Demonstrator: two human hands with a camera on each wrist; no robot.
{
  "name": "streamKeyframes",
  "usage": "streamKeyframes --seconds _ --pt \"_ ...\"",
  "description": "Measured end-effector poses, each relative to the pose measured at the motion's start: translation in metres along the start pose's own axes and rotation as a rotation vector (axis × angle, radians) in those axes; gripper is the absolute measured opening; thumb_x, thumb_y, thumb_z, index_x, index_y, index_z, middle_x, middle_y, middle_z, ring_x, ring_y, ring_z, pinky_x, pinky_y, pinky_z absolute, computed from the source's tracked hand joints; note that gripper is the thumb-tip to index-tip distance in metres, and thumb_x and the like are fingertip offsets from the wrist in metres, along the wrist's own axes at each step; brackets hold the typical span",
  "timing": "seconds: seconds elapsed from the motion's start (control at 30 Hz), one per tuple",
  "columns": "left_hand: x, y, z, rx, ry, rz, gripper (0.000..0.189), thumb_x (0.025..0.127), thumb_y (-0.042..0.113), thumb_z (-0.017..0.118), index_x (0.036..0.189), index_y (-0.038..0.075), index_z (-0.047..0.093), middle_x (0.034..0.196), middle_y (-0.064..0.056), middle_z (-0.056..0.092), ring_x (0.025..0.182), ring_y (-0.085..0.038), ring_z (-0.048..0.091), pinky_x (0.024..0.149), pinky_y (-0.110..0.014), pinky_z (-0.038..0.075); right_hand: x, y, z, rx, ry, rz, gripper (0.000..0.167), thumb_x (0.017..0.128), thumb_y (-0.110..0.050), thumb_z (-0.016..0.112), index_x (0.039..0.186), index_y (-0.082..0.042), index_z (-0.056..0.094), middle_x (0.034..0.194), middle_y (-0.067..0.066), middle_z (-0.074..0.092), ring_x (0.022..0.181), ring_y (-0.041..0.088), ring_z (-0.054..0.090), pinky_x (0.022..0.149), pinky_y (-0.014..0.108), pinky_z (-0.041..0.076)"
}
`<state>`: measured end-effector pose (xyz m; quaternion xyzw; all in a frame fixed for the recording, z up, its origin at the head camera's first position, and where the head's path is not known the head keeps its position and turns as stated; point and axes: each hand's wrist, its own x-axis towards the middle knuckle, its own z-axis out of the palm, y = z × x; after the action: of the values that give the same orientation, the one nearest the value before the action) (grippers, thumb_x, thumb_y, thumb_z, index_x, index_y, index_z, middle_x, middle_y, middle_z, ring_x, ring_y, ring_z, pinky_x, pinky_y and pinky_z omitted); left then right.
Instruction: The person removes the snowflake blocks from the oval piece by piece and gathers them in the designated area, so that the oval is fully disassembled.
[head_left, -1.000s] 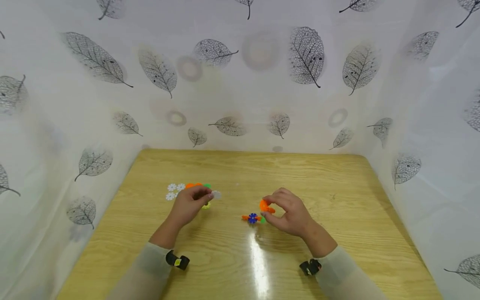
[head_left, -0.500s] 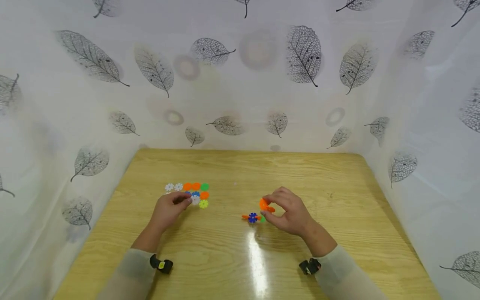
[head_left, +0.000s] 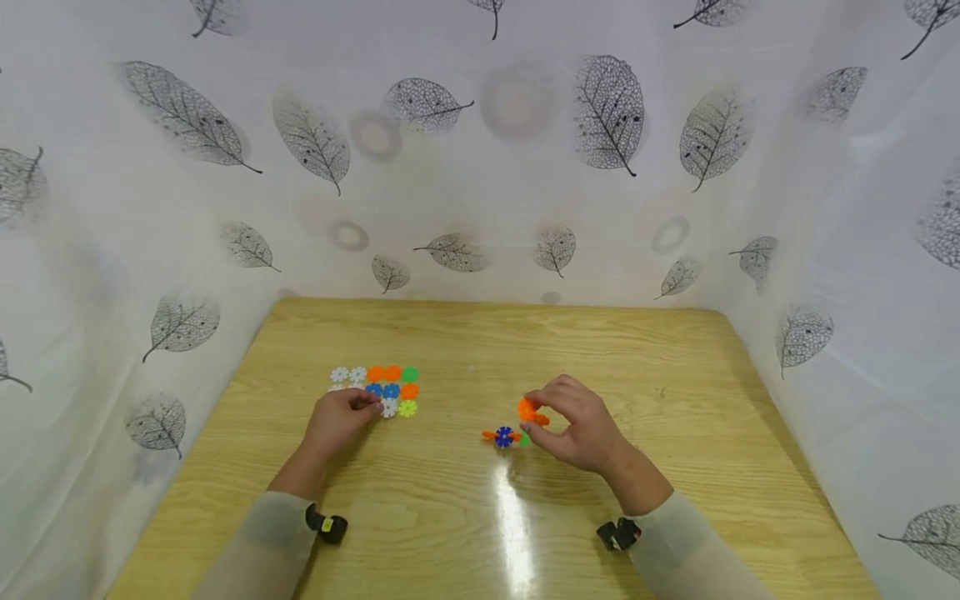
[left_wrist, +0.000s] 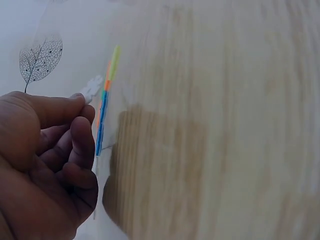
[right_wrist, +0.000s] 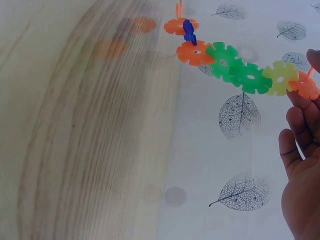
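Note:
In the head view my left hand (head_left: 339, 422) is at the front-left of a grid of flower-shaped plastic discs. Its thumb and forefinger pinch a white flower-shaped disc (left_wrist: 91, 89), tilted in the left wrist view and beside the yellow disc (head_left: 407, 408) in the head view. My right hand (head_left: 576, 423) holds a chain of interlocked discs by an orange disc (right_wrist: 304, 86) at its end. The chain runs through a yellow disc (right_wrist: 280, 78), green discs (right_wrist: 250, 77) and orange ones to a dark blue disc (head_left: 504, 437). The right fingertips are partly cut off in the right wrist view.
Blue discs (head_left: 391, 391), orange discs (head_left: 393, 373), a green disc (head_left: 409, 374) and white discs (head_left: 340, 374) lie flat in rows on the wooden table (head_left: 600, 350). My left hand covers part of the grid. A leaf-printed curtain (head_left: 480, 167) encloses the table's back and sides.
My left hand has moved left and toward me with the white disc, from beyond the grid's right side to its front row. The right hand and chain stay nearly still.

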<state>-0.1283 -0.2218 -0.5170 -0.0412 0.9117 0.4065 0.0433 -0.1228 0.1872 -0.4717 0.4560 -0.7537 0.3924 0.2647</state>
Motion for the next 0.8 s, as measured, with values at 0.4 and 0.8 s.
streamKeyframes --seconds 0.4,0.8 --pt "0.0065 0.0046 0.0001 0.101 -0.029 -0.006 0.017 0.095 0.024 0.075 0.098 0.008 0.081 0.096 -0.006 0.076 0.091 -0.026 0.069 0.084 -0.048 0.055 -0.0008 0.0002 -0.0004 -0.009 -0.008 0.014 0.029 0.096 -0.03 0.074 0.109 -0.004 0.077 0.094 -0.002 0.074 0.084 0.018 0.065 0.074 0.032 0.054" --pt "0.008 0.0074 -0.0054 0.137 -0.076 -0.018 0.022 0.096 0.025 0.073 0.103 0.006 0.081 0.101 -0.009 0.077 0.094 -0.029 0.069 0.086 -0.05 0.055 0.0002 0.0006 -0.0009 -0.017 -0.022 0.023 0.03 0.082 -0.014 0.085 0.108 -0.003 0.077 0.093 -0.002 0.074 0.084 0.017 0.064 0.074 0.031 0.055"
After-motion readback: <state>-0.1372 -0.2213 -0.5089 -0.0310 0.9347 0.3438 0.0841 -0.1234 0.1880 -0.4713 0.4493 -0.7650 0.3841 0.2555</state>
